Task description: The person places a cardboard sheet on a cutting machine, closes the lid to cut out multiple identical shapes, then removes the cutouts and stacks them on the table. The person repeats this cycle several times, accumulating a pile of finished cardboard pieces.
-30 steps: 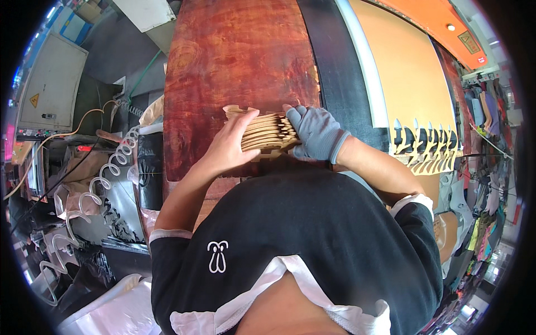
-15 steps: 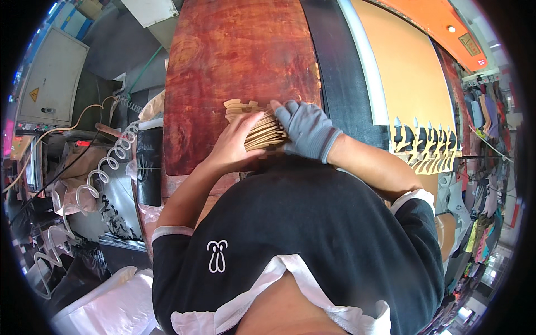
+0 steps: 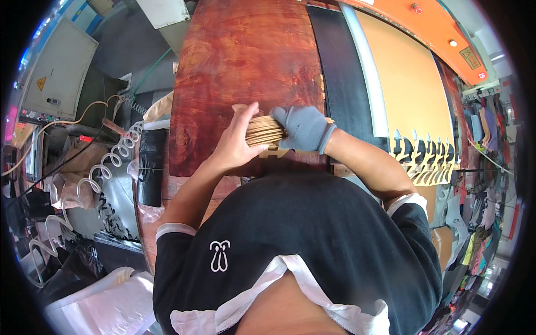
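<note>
A stack of thin tan cut-out pieces (image 3: 264, 132) is held between my two hands just above the near edge of a reddish-brown wooden board (image 3: 245, 61). My bare left hand (image 3: 237, 139) grips the stack's left end, its thumb along the near side and its fingers round the far side. In a grey glove with bare fingertips, my right hand (image 3: 306, 128) closes over the right end. The layered edges of the pieces show between the hands. Some pieces stick out below the right palm, and their full outline is hidden.
Right of the board lie a black strip (image 3: 343, 78) and a tan sheet (image 3: 410, 72) with cut-outs along its near end. An orange machine (image 3: 441, 33) borders the far right. At left are a coiled clear hose (image 3: 114, 151) and a grey cabinet (image 3: 60, 70).
The stack's edges, fanned out and slanted before, now lie closer together and more level. My right hand has wrapped further round its end, and the view has shifted slightly.
</note>
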A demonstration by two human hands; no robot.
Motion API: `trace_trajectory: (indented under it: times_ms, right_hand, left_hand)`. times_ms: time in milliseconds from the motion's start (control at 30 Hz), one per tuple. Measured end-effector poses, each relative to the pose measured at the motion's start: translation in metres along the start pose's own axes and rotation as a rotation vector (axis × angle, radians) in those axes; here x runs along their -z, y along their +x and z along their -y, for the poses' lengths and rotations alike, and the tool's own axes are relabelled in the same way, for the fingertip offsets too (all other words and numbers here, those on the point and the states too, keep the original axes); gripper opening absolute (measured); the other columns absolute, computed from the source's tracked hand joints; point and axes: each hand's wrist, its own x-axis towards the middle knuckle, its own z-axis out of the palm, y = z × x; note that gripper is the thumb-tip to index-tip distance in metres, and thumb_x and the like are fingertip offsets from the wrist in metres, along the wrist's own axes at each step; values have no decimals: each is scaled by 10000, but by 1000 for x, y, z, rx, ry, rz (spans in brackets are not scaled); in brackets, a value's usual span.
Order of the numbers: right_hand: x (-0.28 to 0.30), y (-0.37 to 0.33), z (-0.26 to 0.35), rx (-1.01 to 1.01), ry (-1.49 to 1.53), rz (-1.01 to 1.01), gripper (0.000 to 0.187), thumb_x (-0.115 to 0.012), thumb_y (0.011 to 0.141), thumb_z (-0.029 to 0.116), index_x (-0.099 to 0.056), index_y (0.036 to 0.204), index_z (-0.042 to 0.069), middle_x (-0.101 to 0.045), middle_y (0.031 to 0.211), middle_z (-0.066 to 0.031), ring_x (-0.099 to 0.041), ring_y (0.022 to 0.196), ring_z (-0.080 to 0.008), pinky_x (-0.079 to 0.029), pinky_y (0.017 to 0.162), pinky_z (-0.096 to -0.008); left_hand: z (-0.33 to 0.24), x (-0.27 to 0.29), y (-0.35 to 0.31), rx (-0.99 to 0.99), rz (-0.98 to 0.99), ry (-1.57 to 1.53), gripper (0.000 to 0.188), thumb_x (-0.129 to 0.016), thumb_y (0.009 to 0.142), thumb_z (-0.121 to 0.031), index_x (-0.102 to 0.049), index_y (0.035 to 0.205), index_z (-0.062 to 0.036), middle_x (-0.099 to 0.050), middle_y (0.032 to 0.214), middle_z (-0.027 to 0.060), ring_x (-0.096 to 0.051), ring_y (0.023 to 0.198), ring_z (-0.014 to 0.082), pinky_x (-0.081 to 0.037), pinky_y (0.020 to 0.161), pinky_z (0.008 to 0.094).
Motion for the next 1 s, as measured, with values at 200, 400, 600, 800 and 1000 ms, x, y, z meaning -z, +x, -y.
trace_trajectory:
  times_ms: [200, 400, 600, 800, 1000]
  right_hand:
    - [10, -13, 3, -115, -20, -78, 493, -740, 674, 294, -484, 1027, 63, -602, 859, -160, -614, 812, -345, -494, 678, -429]
    - [-10, 8, 2, -181, -167, 43, 586, -762, 662, 343, -476, 1083, 53, -601, 883, -173, -607, 853, -354, -491, 729, -434]
    - [11, 6, -26, -305, 282, -31, 560, -771, 669, 268, -534, 1115, 26, -663, 937, -153, -646, 891, -274, -504, 754, -370]
    - [20, -3, -31, -259, 1508, -214, 400, -705, 791, 61, -572, 1167, 25, -636, 1057, -57, -615, 927, -146, -508, 822, -307]
    - [-4, 3, -22, -378, 1731, -184, 340, -681, 829, 138, -579, 1124, 4, -644, 1022, -88, -636, 919, -182, -530, 812, -332]
  left_hand:
    - [21, -4, -7, 197, -106, -161, 973, -799, 669, -174, -209, 1430, -30, -495, 1281, 236, -526, 1160, 362, -437, 968, 404]
    - [36, -23, 0, 116, -142, 98, 821, -751, 711, -237, -317, 1370, -9, -518, 1206, 223, -506, 1108, 392, -394, 968, 449]
    - [45, -7, -7, 35, -412, 83, 809, -802, 664, -184, -372, 1326, -7, -370, 1366, 197, -382, 1257, 330, -320, 1055, 412]
    - [34, -29, -15, 481, -104, -1234, 635, -467, 929, -512, -386, 1340, -35, -473, 1315, 90, -443, 1209, 184, -364, 998, 349]
    - [26, -38, 16, 190, 77, -1104, 826, -539, 862, -578, -289, 1413, -16, -387, 1398, 88, -339, 1304, 211, -253, 1091, 363]
